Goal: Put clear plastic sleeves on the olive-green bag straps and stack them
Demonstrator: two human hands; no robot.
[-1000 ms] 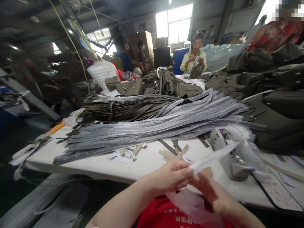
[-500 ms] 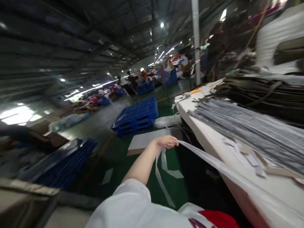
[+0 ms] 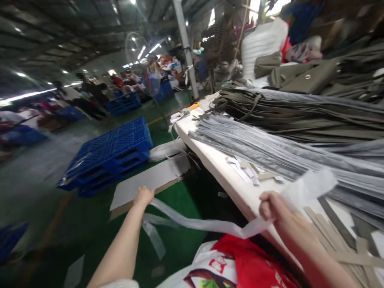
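My left hand (image 3: 144, 196) is stretched out low to the left over the green floor, closed on one end of a long clear plastic sleeve (image 3: 204, 224). My right hand (image 3: 273, 210) is closed on the same sleeve near the white table's edge (image 3: 216, 164), with the sleeve's other end (image 3: 309, 186) sticking up past my fingers. The sleeve spans between both hands. Loose ends of plastic hang below my left hand. A heap of grey strips in plastic (image 3: 270, 148) lies on the table beside my right hand.
Olive-green straps (image 3: 300, 114) and olive bags (image 3: 309, 80) are piled further back on the table. Short tan strips (image 3: 333, 232) lie near its front. A blue pallet (image 3: 111, 156) and a cardboard sheet (image 3: 150, 180) lie on the floor. People work in the far background (image 3: 87, 90).
The view swung from the table to the left aisle, then partly back. My left hand pulled the sleeve out leftward and lower; my right hand came back into view gripping it.
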